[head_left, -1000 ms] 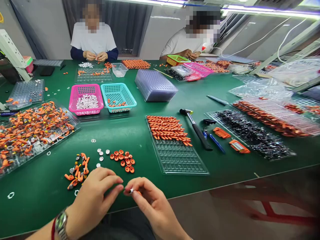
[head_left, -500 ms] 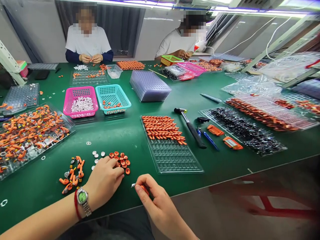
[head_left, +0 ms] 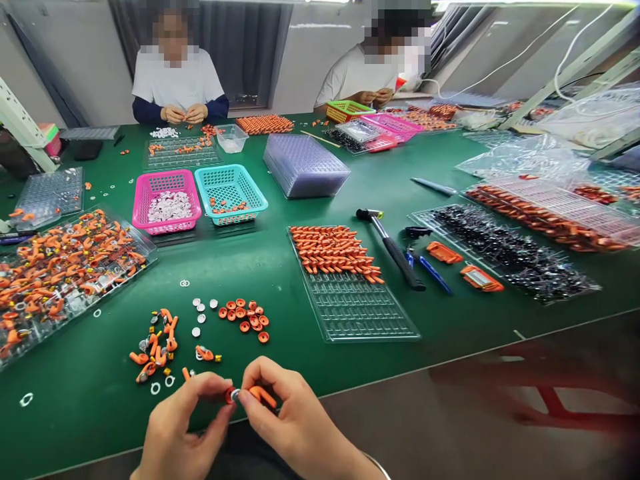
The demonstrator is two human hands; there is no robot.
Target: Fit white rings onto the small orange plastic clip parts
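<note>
Near the table's front edge, my left hand (head_left: 187,423) pinches a small round orange cap (head_left: 229,395) between thumb and forefinger. My right hand (head_left: 293,410) grips an orange earbud shell (head_left: 265,397) with a curved stem, its silvery round face turned toward the cap. The two parts are very close; whether they touch I cannot tell. Just beyond my hands lie loose orange caps (head_left: 245,327), several white discs (head_left: 201,307) and a small heap of orange earbud shells (head_left: 157,347). One more shell (head_left: 205,354) lies alone in front of my left hand.
At left is a tray heaped with orange earbud parts (head_left: 75,267). A pink basket (head_left: 167,229) and a turquoise basket (head_left: 233,217) stand farther back. Right of centre are a partly filled clear tray (head_left: 367,323), a hammer (head_left: 395,253) and black parts (head_left: 510,250). Two people sit opposite.
My left hand has come from the pile of orange caps toward my right hand and now holds a cap. My right hand has shifted slightly left, and the earbud shell's stem now shows.
</note>
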